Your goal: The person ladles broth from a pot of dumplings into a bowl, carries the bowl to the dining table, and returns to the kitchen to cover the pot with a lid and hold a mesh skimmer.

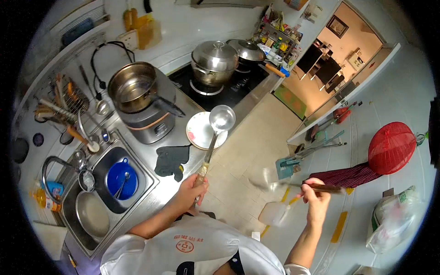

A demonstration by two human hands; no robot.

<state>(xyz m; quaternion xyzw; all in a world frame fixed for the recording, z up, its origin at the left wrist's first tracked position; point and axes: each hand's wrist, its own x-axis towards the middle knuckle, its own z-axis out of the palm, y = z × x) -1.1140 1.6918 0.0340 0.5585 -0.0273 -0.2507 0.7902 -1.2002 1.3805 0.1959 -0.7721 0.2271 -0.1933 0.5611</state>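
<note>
My left hand is wrapped round the handle of a metal ladle. The ladle points away from me, and its bowl overlaps a white plate with a flower pattern on the counter in my view. My right hand is closed on the dark handle of a long utensil. Its pale head, smeared by motion, points left over the floor, so I cannot tell its exact kind. A dark grey oven mitt lies on the counter beyond my left forearm.
At the left is a double sink with a blue basin in it. A saucepan sits on a grey appliance. Lidded pots stand on the black hob. A red mesh cover hangs at the right.
</note>
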